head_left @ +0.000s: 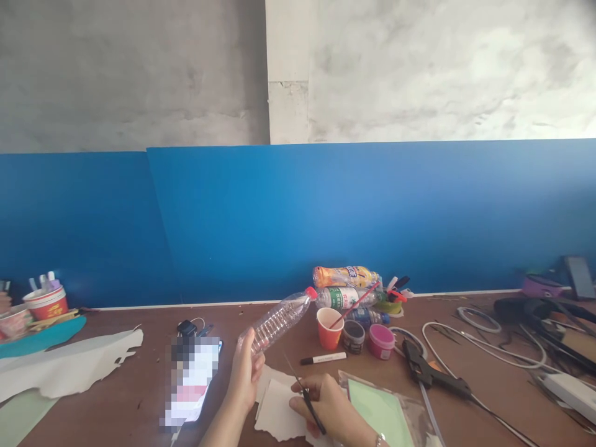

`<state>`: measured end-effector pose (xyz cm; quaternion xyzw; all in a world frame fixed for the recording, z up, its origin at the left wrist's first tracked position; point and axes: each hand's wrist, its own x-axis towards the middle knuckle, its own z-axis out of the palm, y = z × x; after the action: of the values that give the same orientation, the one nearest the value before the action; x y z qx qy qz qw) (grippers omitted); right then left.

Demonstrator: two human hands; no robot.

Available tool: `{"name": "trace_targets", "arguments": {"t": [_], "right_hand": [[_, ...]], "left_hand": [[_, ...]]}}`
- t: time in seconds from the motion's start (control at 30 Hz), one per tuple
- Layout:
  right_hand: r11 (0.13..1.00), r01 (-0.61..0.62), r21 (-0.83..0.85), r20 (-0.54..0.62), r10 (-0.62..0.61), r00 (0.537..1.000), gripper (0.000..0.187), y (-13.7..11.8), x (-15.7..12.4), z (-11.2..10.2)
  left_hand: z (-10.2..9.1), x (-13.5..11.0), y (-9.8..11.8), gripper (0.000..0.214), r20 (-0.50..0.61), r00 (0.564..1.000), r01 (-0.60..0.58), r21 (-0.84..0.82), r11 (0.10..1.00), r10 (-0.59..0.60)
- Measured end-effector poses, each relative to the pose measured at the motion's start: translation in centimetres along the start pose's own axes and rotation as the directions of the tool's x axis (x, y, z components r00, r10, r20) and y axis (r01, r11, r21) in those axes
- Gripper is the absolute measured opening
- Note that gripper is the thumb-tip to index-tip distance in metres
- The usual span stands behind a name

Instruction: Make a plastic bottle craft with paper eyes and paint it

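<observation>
A clear ribbed plastic bottle (282,320) with a red cap is tilted up to the right above the table. My left hand (244,375) is closed around its lower end. In my right hand (328,406), the fingers grip a black-handled knife (311,410), its thin pointed blade angled up and left toward the bottle but apart from it. Pale torn-edged paper sheets (280,410) lie under and between my hands. Light green sheets (379,413) in a clear sleeve are beside my right wrist.
A red paper cup (329,332), a black marker (323,358), small paint jars (382,340) and lying bottles (347,276) stand close ahead. At right are a glue gun (433,372) and white cables (493,354). A phone (205,385) lies left; blue partition (279,217) behind.
</observation>
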<state>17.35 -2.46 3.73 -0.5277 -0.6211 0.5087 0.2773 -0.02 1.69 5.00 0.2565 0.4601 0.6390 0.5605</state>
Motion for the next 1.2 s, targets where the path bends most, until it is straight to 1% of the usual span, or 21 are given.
{"name": "trace_targets", "arguments": {"t": [0.07,0.17,0.3,0.43,0.57,0.63,0.83,0.93,1.0,1.07,1.2], "right_hand": [[1.000,-0.011,0.001,0.002,0.011,1.000,0.028,0.0,0.0,0.0],[1.000,-0.014,0.013,-0.005,0.014,1.000,0.029,-0.2,0.0,0.0],[0.999,-0.010,0.045,0.004,0.010,1.000,0.030,-0.2,-0.1,-0.1],[0.995,-0.017,0.098,0.038,0.014,0.999,0.031,-0.3,-0.2,-0.2],[0.993,0.033,0.113,0.061,-0.041,0.997,0.026,-0.6,-0.3,-0.3],[0.994,0.045,0.104,0.066,-0.052,0.996,0.026,-0.7,-0.3,-0.2],[0.999,0.010,0.035,-0.004,-0.010,1.000,0.025,-0.4,0.0,0.1],[0.999,0.017,0.040,0.025,-0.018,1.000,0.026,-0.5,-0.2,0.0],[0.998,0.032,0.057,0.044,-0.034,0.998,0.026,-0.6,-0.4,-0.2],[0.997,0.029,0.065,0.037,-0.031,0.999,0.025,-0.6,-0.4,-0.2],[0.998,0.022,0.062,0.014,-0.023,1.000,0.025,-0.3,-0.2,-0.3]], "left_hand": [[-0.2,0.0,0.2,0.039,-0.003,0.999,-0.036,0.003,0.999,0.036],[-0.2,0.0,0.3,0.037,0.026,0.997,-0.077,0.030,0.997,0.076],[-0.2,-0.1,-0.3,0.038,0.066,0.993,-0.100,0.109,0.989,0.093],[-0.4,0.2,-0.9,0.043,0.069,0.988,-0.152,0.196,0.969,0.141],[-0.4,0.2,-0.9,0.043,0.071,0.982,-0.189,0.242,0.952,0.177],[-0.4,0.2,-0.8,0.042,0.086,0.980,-0.194,0.259,0.946,0.177],[-0.1,0.0,-0.5,0.039,0.087,0.980,-0.194,0.278,0.941,0.176],[0.0,-0.1,-0.6,0.040,0.093,0.982,-0.185,0.267,0.946,0.166],[0.1,-0.1,-0.8,0.041,0.076,0.986,-0.166,0.265,0.950,0.151],[0.1,-0.1,-1.0,0.043,0.055,0.988,-0.153,0.258,0.954,0.144],[0.1,0.0,-1.3,0.043,0.045,0.985,-0.175,0.234,0.956,0.169]]}}
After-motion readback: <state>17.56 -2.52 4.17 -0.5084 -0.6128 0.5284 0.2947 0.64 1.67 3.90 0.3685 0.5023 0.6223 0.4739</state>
